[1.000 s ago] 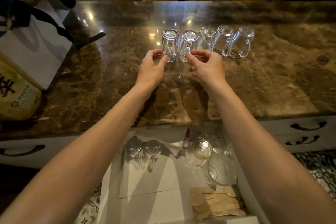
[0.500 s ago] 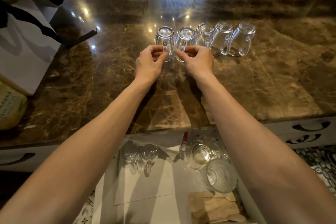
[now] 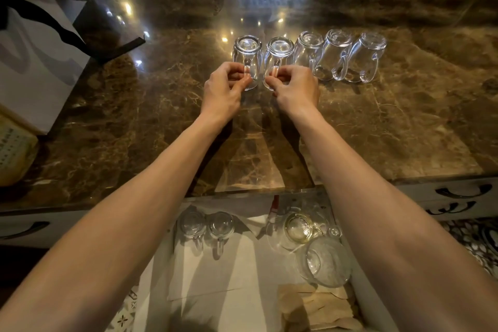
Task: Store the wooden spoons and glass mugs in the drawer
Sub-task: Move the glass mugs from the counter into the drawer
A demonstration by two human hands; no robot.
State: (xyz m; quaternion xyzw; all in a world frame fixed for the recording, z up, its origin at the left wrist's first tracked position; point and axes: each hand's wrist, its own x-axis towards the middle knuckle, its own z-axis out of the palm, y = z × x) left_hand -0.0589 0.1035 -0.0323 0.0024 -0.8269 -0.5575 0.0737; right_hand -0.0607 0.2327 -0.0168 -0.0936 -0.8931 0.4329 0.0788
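Note:
Several glass mugs stand upside down in a row on the brown marble counter. My left hand pinches the handle of the leftmost mug. My right hand pinches the handle of the second mug. Three more mugs stand to the right, untouched. Below the counter edge the open drawer holds two upside-down mugs at its back left. No wooden spoons are clearly visible.
In the drawer lie white paper, a glass jar, a round glass lid or bowl and brown paper packets. A white bag with black straps stands at the counter's left. Shut drawers with dark handles flank the open one.
Both hands reached forward to the two leftmost mugs and closed their fingers on the handles. The mugs still stand in place.

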